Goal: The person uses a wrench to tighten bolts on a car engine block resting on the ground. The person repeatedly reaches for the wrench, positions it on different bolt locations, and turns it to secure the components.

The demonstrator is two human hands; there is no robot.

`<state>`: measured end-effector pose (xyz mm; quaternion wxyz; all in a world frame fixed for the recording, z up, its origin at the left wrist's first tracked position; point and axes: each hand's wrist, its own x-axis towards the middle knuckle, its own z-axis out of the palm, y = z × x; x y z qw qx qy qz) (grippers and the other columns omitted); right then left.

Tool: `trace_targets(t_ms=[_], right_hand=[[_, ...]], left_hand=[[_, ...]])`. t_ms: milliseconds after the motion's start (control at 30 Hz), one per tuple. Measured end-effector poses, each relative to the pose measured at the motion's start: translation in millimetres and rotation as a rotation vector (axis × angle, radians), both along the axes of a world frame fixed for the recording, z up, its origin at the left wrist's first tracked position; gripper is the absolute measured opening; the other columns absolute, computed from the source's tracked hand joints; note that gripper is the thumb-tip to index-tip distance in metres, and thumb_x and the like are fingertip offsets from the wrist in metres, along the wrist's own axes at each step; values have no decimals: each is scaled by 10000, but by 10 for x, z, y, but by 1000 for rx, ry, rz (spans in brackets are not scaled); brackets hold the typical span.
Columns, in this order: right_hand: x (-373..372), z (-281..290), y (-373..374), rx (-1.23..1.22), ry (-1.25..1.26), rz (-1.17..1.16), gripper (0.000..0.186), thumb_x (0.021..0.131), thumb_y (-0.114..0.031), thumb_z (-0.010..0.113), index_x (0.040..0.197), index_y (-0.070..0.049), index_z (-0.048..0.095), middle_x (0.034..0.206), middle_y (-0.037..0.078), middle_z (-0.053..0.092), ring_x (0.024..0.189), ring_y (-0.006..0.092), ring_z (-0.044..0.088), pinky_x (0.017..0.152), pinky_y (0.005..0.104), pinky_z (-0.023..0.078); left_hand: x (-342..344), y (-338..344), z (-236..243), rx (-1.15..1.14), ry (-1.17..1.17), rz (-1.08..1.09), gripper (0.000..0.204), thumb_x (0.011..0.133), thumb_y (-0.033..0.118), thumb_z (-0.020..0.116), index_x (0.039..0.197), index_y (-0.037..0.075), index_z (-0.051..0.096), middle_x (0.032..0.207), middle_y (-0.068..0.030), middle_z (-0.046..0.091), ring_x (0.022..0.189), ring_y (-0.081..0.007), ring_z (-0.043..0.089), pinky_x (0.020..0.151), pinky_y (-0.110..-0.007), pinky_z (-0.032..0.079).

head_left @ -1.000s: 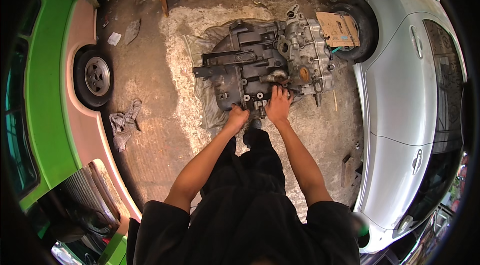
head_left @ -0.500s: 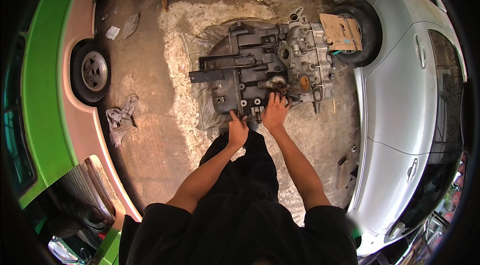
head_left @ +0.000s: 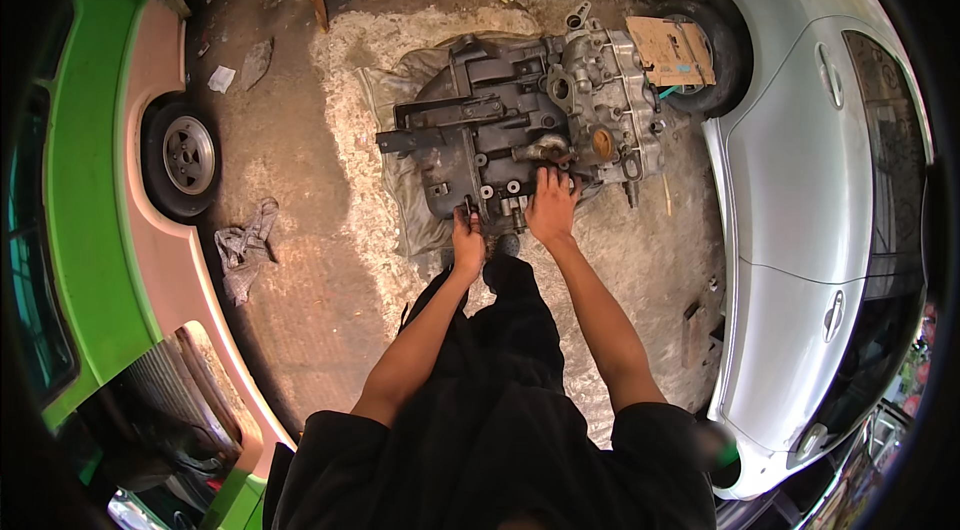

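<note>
A dirty, dark engine block [head_left: 490,115] lies on its side in front of my feet, with a paler metal cylinder head [head_left: 610,80] attached at its right. My left hand [head_left: 468,245] is at the block's near left edge, thumb and fingers pinched together beside a flange; what lies between them is too small to make out. My right hand [head_left: 552,208] rests on the block's near edge, further right, its fingers stretched out and slightly apart over the dark metal below a rusty pipe stub [head_left: 545,148]. The fingertips are partly lost against the block.
Under the engine lies a grey cloth sheet [head_left: 408,225] on rough concrete. A green and pink vehicle [head_left: 110,150] stands at left, a silver car [head_left: 785,170] at right. Cardboard [head_left: 668,52] leans on the car's wheel. A crumpled rag [head_left: 247,245] lies left; litter covers the far ground.
My left hand has turned more upright, its fingers still at the flange. The right hand stays on the block's edge. The view has shifted a little, showing more of my shoes.
</note>
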<state>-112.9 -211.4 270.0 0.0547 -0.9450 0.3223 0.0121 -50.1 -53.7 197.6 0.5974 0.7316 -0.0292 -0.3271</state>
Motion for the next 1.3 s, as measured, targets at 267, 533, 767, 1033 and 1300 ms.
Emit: trace_targets(t_ms=[267, 533, 767, 1033, 1300], right_hand=[[14, 26, 10, 4, 18, -13, 524, 805, -180, 598, 1278, -48, 415, 1304, 142, 457, 1241, 316, 407, 1105, 579, 208], [21, 51, 10, 8, 39, -14, 530, 803, -192, 600, 1279, -53, 414, 1307, 139, 457, 1251, 310, 402, 1111, 574, 203], [10, 23, 6, -15, 32, -6, 535, 802, -195, 604, 1281, -52, 413, 1309, 135, 457, 1253, 309, 399, 1111, 578, 202], [10, 16, 0, 7, 14, -5, 538, 795, -192, 614, 1275, -56, 415, 1298, 132, 457, 1243, 311, 403, 1112, 581, 201], [6, -13, -6, -7, -2, 0, 550, 778, -188, 618, 1270, -53, 414, 1301, 132, 456, 1232, 314, 409, 1108, 582, 202]], left_hand=[[247, 161, 400, -76, 380, -64, 366, 1023, 196, 437, 1378, 234, 353, 793, -11, 498, 536, -101, 394, 435, -274, 333], [742, 181, 537, -235, 833, -103, 349, 894, -6, 430, 1197, 159, 484, 815, -73, 540, 504, -116, 364, 446, -266, 318], [958, 62, 671, -174, 941, -125, 68, 895, 16, 457, 954, 50, 454, 793, -147, 572, 497, -133, 366, 464, -300, 364], [1043, -3, 715, -100, 835, -281, 120, 897, 33, 468, 972, -1, 554, 804, -142, 630, 504, -148, 448, 453, -314, 389], [1151, -78, 706, 60, 702, -472, 164, 908, 45, 482, 1041, 27, 577, 831, -165, 685, 584, -174, 570, 439, -305, 406]])
